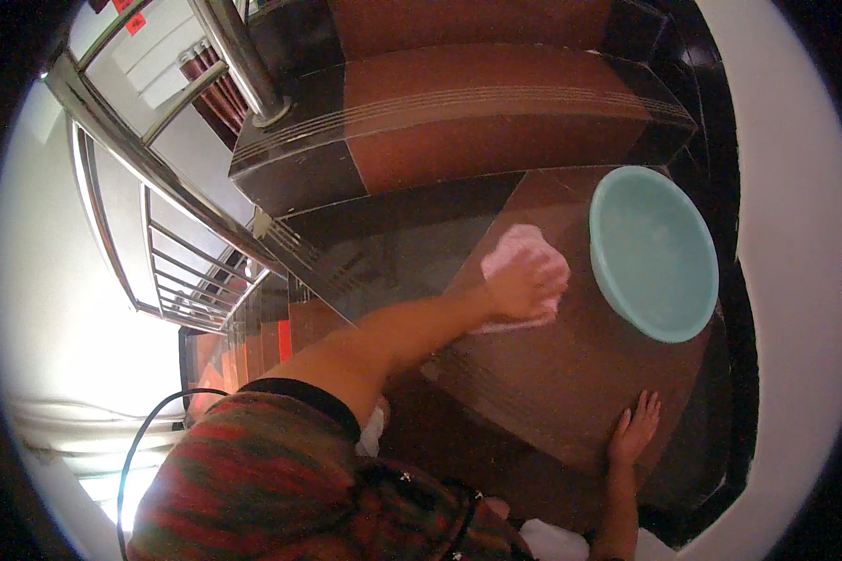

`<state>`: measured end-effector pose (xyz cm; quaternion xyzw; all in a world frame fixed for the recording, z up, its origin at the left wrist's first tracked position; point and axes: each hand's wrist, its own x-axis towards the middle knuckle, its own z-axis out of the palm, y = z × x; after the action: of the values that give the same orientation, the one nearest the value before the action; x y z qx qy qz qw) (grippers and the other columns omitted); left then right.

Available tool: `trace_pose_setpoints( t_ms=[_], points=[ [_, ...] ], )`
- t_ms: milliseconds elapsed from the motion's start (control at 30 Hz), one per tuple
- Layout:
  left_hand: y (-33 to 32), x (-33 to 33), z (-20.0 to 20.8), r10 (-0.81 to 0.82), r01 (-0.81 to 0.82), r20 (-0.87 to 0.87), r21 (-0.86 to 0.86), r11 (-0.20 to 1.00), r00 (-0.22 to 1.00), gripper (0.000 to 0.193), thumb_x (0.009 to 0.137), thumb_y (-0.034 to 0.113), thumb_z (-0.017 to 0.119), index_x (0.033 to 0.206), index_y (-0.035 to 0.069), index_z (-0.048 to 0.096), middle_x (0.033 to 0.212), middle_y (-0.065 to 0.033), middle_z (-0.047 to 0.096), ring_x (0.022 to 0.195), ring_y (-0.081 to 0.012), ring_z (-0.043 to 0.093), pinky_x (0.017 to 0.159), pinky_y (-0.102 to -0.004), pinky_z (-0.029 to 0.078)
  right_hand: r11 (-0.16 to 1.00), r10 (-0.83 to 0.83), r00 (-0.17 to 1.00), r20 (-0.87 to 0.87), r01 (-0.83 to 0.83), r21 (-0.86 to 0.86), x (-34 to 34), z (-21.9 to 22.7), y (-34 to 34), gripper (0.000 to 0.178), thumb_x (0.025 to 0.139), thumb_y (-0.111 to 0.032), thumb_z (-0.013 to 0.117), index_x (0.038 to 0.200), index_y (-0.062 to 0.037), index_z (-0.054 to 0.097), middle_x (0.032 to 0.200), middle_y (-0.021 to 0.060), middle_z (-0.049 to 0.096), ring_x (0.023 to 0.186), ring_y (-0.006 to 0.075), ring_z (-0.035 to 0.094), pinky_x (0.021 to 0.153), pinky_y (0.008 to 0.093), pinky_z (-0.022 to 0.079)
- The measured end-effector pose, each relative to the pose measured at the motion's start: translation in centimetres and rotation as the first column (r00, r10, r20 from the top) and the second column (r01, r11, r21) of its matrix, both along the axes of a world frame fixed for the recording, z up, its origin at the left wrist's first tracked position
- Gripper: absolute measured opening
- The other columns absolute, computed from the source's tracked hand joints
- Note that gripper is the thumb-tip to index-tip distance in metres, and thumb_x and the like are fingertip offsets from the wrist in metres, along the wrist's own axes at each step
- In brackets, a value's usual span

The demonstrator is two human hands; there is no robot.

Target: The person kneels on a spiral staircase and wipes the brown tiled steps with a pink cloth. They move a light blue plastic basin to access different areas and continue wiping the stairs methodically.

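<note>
My left hand (526, 285) presses down on a pink cloth (513, 245) against the reddish-brown stair landing (571, 374). The cloth is bunched under the palm and fingers, and its edges stick out around them. Lower and to the right, my right hand (635, 428) rests flat on the same surface with its fingers spread, holding nothing. A light turquoise plastic basin (655, 252) stands on the landing to the right of the cloth, apart from both hands. No contents can be made out in it.
Steps with dark and red tiles (477, 131) rise at the far side. A metal railing (150, 168) runs along the left, beside stairs leading down. On the right is a white wall (786, 187) with a black skirting. A dark cable (136, 458) hangs at lower left.
</note>
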<state>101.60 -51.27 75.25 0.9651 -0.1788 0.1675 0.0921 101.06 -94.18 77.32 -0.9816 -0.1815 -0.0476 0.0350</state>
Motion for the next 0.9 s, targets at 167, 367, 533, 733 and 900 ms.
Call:
trace_pose_setpoints(
  t_ms=[167,367,533,733,900],
  points=[
    [8.3,-2.4,1.0,0.232,-0.232,0.004,0.053,0.971,0.973,0.056,0.091,0.044,0.051,0.139,0.016,0.045,0.147,-0.0122,0.039,0.132,-0.0394,0.035,0.105,-0.0596,0.027,1.0,-0.016,0.999,-0.029,0.016,0.006,-0.1,0.6,0.3,0.05,0.1,-0.029,0.038,0.146,-0.0096,0.036,0.156,0.013,0.023,0.144,0.0357,0.019,0.115,0.0522,0.016],
    [16.7,-9.4,1.7,0.514,-0.507,-0.024,0.134,0.852,0.857,0.055,0.095,0.045,0.043,0.143,0.018,0.04,0.151,-0.0092,0.034,0.137,-0.037,0.031,0.111,-0.0606,0.016,1.0,0.021,0.999,0.024,-0.021,0.005,0.0,0.3,0.2,0.05,0.1,-0.027,0.039,0.146,-0.009,0.036,0.155,0.015,0.026,0.142,0.0373,0.023,0.115,0.0499,0.018],
    [20.5,-15.0,2.5,0.606,-0.591,-0.069,0.157,0.791,0.792,0.055,0.095,0.042,0.045,0.144,0.017,0.038,0.153,-0.0099,0.031,0.134,-0.0372,0.033,0.11,-0.0602,0.018,1.0,0.029,0.999,0.031,-0.029,0.008,0.3,0.1,0.1,0.05,0.099,-0.027,0.041,0.145,-0.0078,0.038,0.153,0.0175,0.028,0.14,0.0384,0.026,0.114,0.0502,0.02],
    [20.8,-16.6,1.8,0.681,-0.662,-0.037,0.197,0.723,0.732,0.053,0.096,0.04,0.043,0.144,0.02,0.038,0.154,-0.0087,0.029,0.136,-0.0382,0.032,0.108,-0.0627,0.019,0.998,0.05,0.996,0.068,-0.053,0.04,0.9,-1.5,-1.1,0.05,0.097,-0.026,0.046,0.143,-0.0084,0.04,0.152,0.0168,0.031,0.139,0.0378,0.029,0.114,0.0499,0.022],
    [20.8,-16.3,1.2,0.681,-0.68,0.058,0.164,0.714,0.73,0.05,0.093,0.043,0.047,0.138,0.02,0.046,0.147,-0.008,0.039,0.132,-0.0359,0.037,0.106,-0.0605,0.024,0.92,-0.114,0.977,-0.183,0.173,0.352,2.6,-0.4,-0.7,0.051,0.095,-0.025,0.053,0.142,-0.0085,0.042,0.148,0.0154,0.037,0.139,0.0319,0.032,0.112,0.0454,0.026]
  ],
)
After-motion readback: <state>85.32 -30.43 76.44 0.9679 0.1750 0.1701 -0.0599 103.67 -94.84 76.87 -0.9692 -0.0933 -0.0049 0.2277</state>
